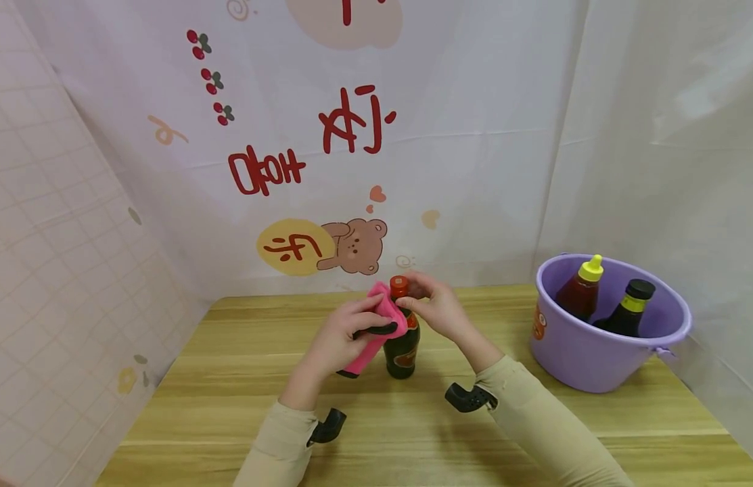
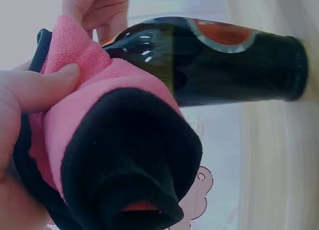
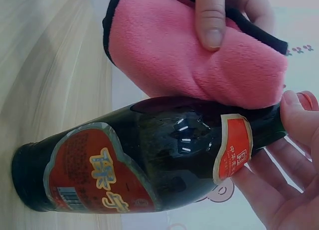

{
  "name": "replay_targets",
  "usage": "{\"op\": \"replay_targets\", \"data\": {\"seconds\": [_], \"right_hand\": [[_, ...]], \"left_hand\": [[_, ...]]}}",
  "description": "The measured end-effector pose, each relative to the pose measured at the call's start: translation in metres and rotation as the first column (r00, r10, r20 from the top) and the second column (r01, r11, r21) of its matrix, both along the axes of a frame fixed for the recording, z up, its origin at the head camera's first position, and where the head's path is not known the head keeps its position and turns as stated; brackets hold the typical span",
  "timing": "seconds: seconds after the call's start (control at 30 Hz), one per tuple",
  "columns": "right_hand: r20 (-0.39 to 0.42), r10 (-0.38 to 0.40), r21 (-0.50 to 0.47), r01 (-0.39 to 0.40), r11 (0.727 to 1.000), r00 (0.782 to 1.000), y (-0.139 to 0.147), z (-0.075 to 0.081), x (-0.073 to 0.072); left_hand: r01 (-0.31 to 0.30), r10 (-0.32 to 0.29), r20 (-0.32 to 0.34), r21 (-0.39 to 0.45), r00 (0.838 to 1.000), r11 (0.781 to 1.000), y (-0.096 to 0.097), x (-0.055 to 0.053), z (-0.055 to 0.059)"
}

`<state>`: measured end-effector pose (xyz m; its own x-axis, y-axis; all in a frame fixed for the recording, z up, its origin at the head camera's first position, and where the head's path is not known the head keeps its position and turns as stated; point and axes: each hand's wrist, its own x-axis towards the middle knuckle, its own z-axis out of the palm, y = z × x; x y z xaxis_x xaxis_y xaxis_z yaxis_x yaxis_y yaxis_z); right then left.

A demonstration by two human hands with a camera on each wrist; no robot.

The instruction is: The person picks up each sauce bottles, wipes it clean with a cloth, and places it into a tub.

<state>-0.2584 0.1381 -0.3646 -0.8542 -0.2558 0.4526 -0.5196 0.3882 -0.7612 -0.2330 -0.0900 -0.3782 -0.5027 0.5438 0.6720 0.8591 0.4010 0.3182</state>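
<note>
A dark glass sauce bottle (image 1: 402,360) with a red cap (image 1: 398,284) and red labels stands upright on the wooden table. My right hand (image 1: 438,310) holds its neck from the right, thumb against the neck just below the cap, as the right wrist view shows. Bunched in my left hand (image 1: 342,336) is a pink cloth (image 3: 164,45) with black edging, pinched between thumb and fingers. The cloth lies against the bottle's shoulder and neck on the left side. Part of the bottle's upper body is hidden behind the cloth in the head view.
At the right of the table (image 1: 242,379) stands a purple bucket (image 1: 586,362). Inside it are a yellow-capped squeeze bottle (image 1: 580,294) and a black-capped dark bottle (image 1: 626,314). A white patterned curtain (image 1: 473,169) hangs behind the table.
</note>
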Motion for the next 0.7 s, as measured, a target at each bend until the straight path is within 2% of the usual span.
{"op": "replay_targets", "data": {"seconds": [0.3, 0.53, 0.7], "right_hand": [[0.013, 0.000, 0.006, 0.000, 1.000, 1.000, 0.000, 0.001, 0.001], [0.023, -0.014, 0.012, 0.014, 1.000, 1.000, 0.000, 0.001, 0.001], [0.016, -0.019, 0.014, 0.019, 1.000, 1.000, 0.000, 0.001, 0.001]], "left_hand": [[-0.022, 0.022, -0.016, -0.037, 1.000, 0.999, -0.006, 0.004, -0.015], [-0.018, 0.016, -0.039, -0.049, 0.999, 0.999, -0.013, 0.004, -0.031], [-0.027, 0.026, -0.012, -0.059, 1.000, 0.998, -0.017, 0.007, -0.040]]}}
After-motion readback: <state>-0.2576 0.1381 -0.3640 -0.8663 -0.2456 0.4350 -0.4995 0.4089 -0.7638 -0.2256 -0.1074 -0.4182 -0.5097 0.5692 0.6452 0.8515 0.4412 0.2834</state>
